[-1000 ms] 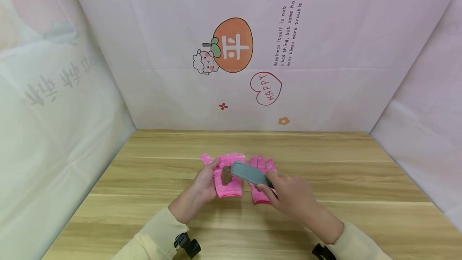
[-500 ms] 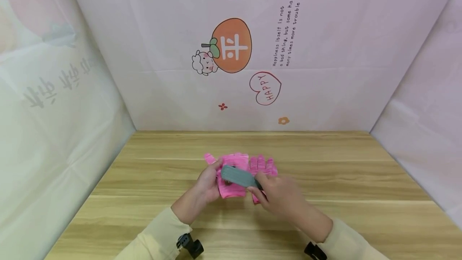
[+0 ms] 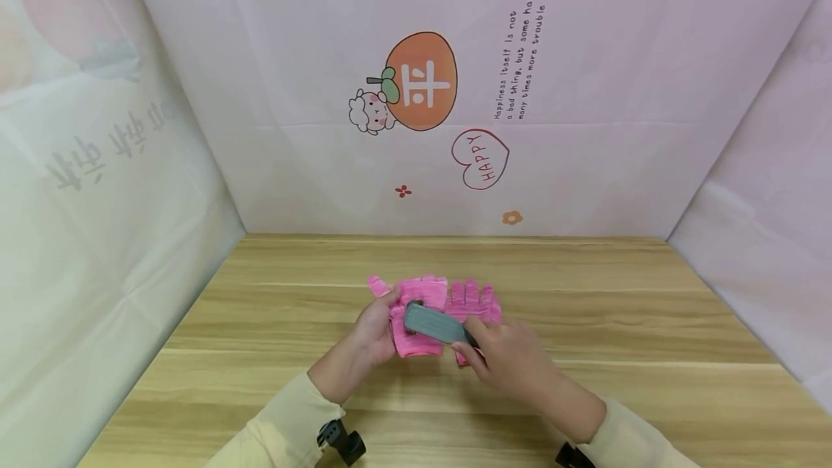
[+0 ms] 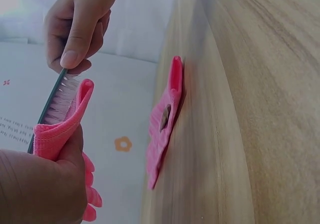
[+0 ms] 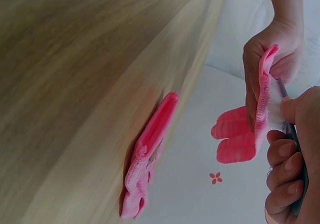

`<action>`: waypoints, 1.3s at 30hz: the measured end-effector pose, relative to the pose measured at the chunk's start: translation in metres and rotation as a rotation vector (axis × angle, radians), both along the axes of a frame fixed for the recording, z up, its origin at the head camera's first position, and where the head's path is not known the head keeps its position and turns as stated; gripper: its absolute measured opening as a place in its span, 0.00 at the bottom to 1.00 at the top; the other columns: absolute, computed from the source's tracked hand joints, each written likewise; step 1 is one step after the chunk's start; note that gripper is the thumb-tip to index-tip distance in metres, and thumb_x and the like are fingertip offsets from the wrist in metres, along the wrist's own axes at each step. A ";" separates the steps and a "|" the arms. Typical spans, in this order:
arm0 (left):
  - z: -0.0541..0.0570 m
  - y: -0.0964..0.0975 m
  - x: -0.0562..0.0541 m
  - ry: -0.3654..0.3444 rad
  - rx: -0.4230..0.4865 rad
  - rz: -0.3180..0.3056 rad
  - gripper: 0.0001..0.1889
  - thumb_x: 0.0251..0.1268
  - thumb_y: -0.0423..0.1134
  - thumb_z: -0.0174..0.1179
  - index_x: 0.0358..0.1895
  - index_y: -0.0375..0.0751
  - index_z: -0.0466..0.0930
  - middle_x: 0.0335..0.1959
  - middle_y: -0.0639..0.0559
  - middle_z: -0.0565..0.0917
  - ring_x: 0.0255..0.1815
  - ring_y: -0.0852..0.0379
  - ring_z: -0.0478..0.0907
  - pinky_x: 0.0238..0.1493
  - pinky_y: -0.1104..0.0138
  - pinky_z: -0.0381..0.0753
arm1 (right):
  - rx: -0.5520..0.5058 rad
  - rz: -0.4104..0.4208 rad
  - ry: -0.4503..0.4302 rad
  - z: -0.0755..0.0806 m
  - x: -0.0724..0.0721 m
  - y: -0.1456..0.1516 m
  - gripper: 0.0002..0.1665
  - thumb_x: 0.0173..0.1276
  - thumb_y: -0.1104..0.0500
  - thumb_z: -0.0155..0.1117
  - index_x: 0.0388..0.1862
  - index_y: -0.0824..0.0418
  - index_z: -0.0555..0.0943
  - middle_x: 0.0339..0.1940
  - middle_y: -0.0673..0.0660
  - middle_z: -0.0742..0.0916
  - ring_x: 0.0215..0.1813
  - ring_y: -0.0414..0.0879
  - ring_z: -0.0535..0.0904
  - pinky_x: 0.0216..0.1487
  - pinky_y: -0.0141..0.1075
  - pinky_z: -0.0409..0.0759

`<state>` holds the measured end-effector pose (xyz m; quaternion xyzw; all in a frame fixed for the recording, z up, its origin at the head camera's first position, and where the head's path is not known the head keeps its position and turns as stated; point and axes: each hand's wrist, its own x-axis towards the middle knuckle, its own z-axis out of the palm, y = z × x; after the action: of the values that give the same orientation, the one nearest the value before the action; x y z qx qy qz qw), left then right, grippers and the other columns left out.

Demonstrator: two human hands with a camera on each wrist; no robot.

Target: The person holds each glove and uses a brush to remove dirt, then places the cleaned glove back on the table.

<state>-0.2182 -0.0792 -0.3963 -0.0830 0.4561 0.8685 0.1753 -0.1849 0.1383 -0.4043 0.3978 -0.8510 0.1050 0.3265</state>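
Observation:
My left hand (image 3: 372, 331) holds a pink knitted glove (image 3: 421, 346) up off the table, thumb on its near face and fingers behind it. In my right hand (image 3: 516, 363) is a scrubbing brush (image 3: 432, 323) with a grey-green back, gripped by its handle. Its pale bristles (image 4: 62, 99) touch the glove's face in the left wrist view. Part of a brown stain (image 3: 414, 303) shows around the brush head, which covers the rest. A second pink glove (image 3: 474, 300) lies on the table just right, partly behind my right hand; it bears a brown patch (image 4: 165, 117).
The wood-grain table (image 3: 260, 338) extends around both hands. White printed sheeting (image 3: 312, 165) rises behind the table's far edge, with further white sheets at the left and right sides. Black wrist straps with cameras (image 3: 341, 443) sit at the sleeves.
The brush has moved left and down onto the held glove, covering most of the stain, then shifted slightly right. The left hand and its glove moved slightly right, then stayed put.

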 end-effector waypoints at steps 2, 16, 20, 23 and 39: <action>0.000 -0.001 0.000 -0.008 0.000 0.007 0.17 0.80 0.44 0.39 0.60 0.38 0.65 0.46 0.46 0.81 0.52 0.50 0.77 0.65 0.49 0.67 | 0.003 -0.008 -0.014 0.000 0.001 0.001 0.29 0.78 0.38 0.35 0.28 0.58 0.68 0.14 0.42 0.63 0.16 0.34 0.54 0.14 0.25 0.51; -0.001 -0.006 -0.003 -0.018 -0.014 0.063 0.13 0.80 0.43 0.39 0.55 0.40 0.67 0.38 0.51 0.83 0.41 0.56 0.80 0.63 0.52 0.70 | 0.021 -0.046 -0.077 -0.002 0.008 0.014 0.19 0.68 0.46 0.64 0.45 0.60 0.78 0.15 0.44 0.72 0.16 0.34 0.57 0.14 0.27 0.57; -0.001 -0.007 -0.002 -0.008 0.005 0.052 0.13 0.80 0.43 0.38 0.55 0.40 0.67 0.39 0.51 0.83 0.43 0.56 0.80 0.64 0.53 0.70 | 0.020 -0.050 -0.087 -0.003 0.009 0.017 0.20 0.70 0.45 0.62 0.44 0.61 0.79 0.14 0.43 0.69 0.17 0.35 0.57 0.16 0.27 0.56; -0.001 -0.009 -0.002 -0.006 0.007 0.053 0.14 0.80 0.43 0.39 0.55 0.39 0.67 0.40 0.50 0.83 0.44 0.55 0.81 0.63 0.53 0.71 | 0.017 -0.056 -0.100 -0.003 0.011 0.020 0.20 0.72 0.43 0.58 0.40 0.60 0.77 0.15 0.42 0.67 0.17 0.35 0.58 0.16 0.27 0.56; 0.001 -0.013 0.000 0.005 0.021 0.062 0.11 0.80 0.43 0.39 0.50 0.42 0.66 0.38 0.51 0.80 0.40 0.57 0.79 0.52 0.60 0.78 | -0.004 -0.087 -0.110 0.009 0.012 0.039 0.17 0.72 0.45 0.59 0.36 0.58 0.72 0.15 0.40 0.65 0.17 0.32 0.56 0.15 0.24 0.53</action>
<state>-0.2182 -0.0918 -0.3956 -0.0932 0.4446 0.8785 0.1478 -0.1734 0.1773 -0.3951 0.3534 -0.8839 0.1141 0.2843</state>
